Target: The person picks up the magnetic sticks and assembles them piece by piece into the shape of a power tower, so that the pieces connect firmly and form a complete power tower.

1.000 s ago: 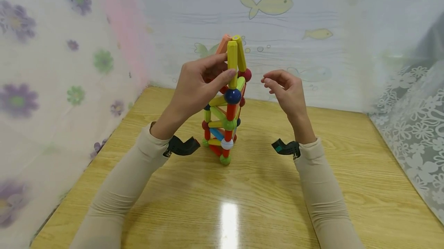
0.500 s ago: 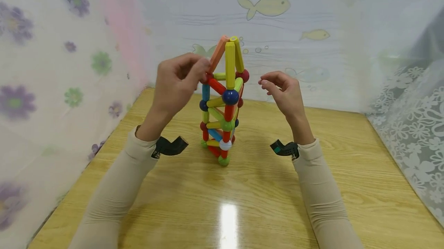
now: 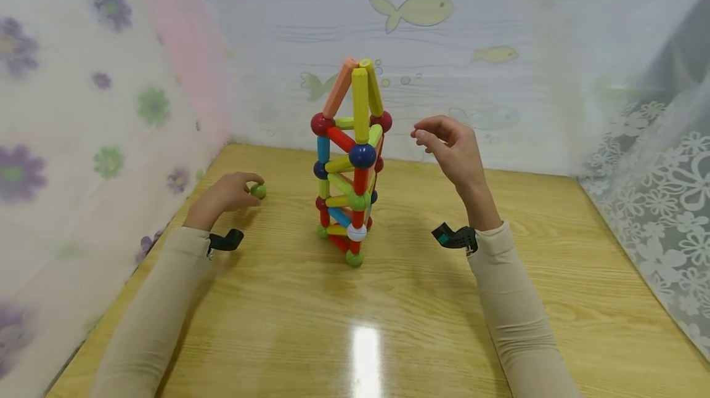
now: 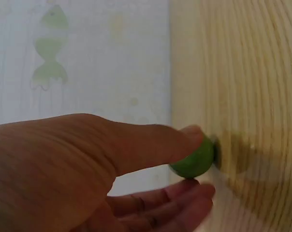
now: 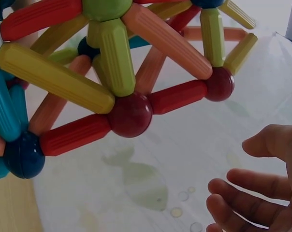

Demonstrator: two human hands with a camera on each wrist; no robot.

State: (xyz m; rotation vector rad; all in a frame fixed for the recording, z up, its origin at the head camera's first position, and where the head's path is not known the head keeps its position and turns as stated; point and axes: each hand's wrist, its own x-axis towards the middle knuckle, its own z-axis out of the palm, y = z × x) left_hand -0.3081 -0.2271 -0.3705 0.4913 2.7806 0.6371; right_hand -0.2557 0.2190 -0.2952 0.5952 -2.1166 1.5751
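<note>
A green ball (image 3: 258, 191) lies at the table's left side, between the thumb and fingers of my left hand (image 3: 224, 196). In the left wrist view my thumb covers part of the green ball (image 4: 193, 162), and the fingertips are right under it. A tower of coloured rods and balls (image 3: 359, 201) stands upright mid-table. At its top, two yellow rods and an orange rod (image 3: 338, 88) lean together, their upper ends meeting. My right hand (image 3: 452, 144) hovers to the right of the tower, fingers loosely bent and holding nothing. The right wrist view shows it apart from a dark red ball (image 5: 219, 84).
The wooden table (image 3: 444, 324) meets a fish-print cloth (image 3: 310, 10) at the back. Flower-print cloth (image 3: 72, 170) rises along the left edge, and white lace (image 3: 665, 219) hangs on the right.
My left hand has left the tower's upper part and moved left and down to the green ball on the table. The right hand has stayed beside the tower.
</note>
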